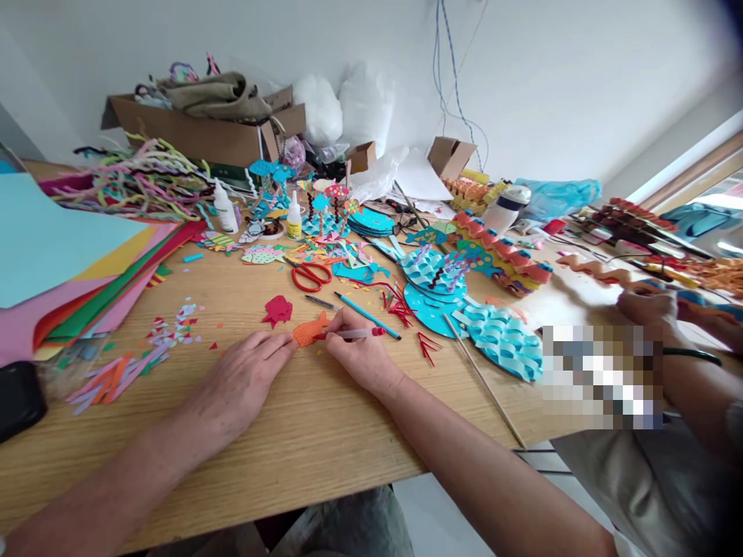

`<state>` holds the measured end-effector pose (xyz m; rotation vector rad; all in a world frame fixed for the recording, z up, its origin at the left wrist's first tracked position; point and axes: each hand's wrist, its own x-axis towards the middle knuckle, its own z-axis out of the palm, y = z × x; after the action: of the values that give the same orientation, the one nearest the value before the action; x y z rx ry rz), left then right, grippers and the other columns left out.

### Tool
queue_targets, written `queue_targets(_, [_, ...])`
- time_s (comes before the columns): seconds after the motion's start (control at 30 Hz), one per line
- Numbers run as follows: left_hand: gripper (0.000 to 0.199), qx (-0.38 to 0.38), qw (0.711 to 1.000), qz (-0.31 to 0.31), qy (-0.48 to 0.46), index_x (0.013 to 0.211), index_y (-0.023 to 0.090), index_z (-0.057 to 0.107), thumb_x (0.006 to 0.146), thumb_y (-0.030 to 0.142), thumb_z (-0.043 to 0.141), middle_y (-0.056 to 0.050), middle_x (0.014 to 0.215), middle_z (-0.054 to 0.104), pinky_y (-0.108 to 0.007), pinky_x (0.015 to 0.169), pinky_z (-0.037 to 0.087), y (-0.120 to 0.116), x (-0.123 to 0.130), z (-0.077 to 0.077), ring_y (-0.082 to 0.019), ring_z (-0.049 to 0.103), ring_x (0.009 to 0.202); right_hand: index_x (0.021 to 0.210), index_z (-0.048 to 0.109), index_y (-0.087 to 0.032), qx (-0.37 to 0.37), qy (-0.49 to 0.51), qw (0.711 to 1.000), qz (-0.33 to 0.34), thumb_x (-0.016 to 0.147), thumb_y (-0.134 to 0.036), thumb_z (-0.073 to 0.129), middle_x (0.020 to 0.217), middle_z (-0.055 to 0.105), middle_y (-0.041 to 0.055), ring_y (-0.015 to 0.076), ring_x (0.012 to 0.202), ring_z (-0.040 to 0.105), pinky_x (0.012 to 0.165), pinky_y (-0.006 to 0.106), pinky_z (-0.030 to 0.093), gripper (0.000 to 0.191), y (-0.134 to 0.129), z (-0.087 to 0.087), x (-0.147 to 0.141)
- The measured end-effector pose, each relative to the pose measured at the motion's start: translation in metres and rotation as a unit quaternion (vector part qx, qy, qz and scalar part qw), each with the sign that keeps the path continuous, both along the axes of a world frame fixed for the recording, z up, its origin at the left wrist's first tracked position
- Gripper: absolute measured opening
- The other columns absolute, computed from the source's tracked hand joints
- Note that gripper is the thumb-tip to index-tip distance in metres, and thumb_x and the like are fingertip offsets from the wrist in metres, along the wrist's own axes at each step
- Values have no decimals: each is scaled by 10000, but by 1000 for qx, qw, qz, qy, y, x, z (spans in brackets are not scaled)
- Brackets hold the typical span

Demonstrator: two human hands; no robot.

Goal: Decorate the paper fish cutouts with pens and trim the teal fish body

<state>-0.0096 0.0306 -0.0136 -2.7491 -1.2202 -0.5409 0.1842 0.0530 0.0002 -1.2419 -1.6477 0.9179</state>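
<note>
Centre of frame: my right hand [363, 354] grips a red pen [354, 333]; my left, fingers together, pins orange cutout [309, 331].

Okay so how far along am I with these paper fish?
Done, by the look of it: the red fish and orange fish are cut out; the orange one bears scale-like marks. In hand: your left hand steadies it, your right hand holds a pen to it. Probably left: the red fish, seemingly unmarked.
</note>
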Motion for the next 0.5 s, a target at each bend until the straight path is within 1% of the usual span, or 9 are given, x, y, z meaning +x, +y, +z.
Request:
queue_targets(0.2, [454,5,1000,-6,-1,1121,87,595,805,-15,286,-125,1115,617,-410,863,485,0,0,-1,-242,511,1014,612,455,-196,0,-9,1000,8,628,-140,456,572,466,-45,98,530,394,488,213,301,59,0,0,0])
queue_targets(0.37, [453,2,1000,-3,3,1133,112,591,812,-6,295,-106,1114,616,-390,867,483,0,-1,-1,-232,514,1015,613,454,-195,-8,-8,1000,6,627,-135,460,552,447,-54,92,508,382,478,211,300,61,0,1,-1])
queue_targets(0.5, [472,-4,1000,-3,-5,1140,126,590,798,-15,297,-102,1133,611,-410,884,473,0,-1,-1,-235,511,1032,615,461,-194,-8,-24,1000,-6,636,-138,461,550,457,-54,92,508,394,480,209,306,60,-1,3,-1])
